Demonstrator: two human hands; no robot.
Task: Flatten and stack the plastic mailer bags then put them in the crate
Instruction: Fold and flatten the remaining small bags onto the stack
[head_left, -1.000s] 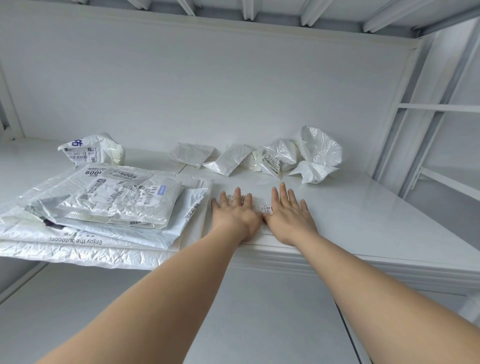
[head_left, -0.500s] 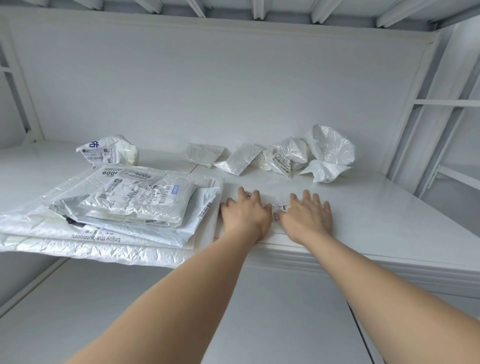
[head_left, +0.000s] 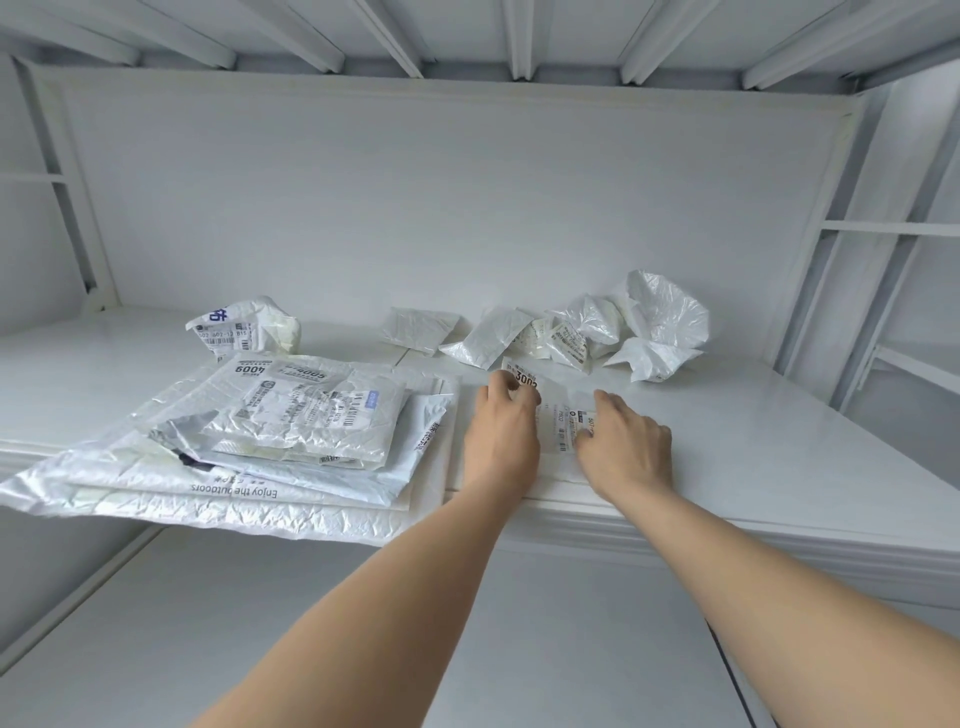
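A small flat white mailer bag (head_left: 559, 411) with a printed label lies on the white shelf (head_left: 789, 447) near its front edge. My left hand (head_left: 501, 434) grips the bag's left side, fingers curled over its far corner by the label. My right hand (head_left: 626, 441) holds the right side, with curled fingertips on the label's edge. To the left sits a stack of flattened mailer bags (head_left: 291, 421), which overhangs the shelf front. No crate is in view.
Crumpled mailer bags lie along the back wall: one with blue print (head_left: 244, 327) at the left, two small folded ones (head_left: 418, 327) (head_left: 488, 340) in the middle, and a puffed heap (head_left: 660, 322) at the right. Shelf uprights (head_left: 852, 291) stand on the right.
Both hands lay flat and pressed on the small mailer. Now their fingers are curled onto it and the label between them shows more. The camera has come closer.
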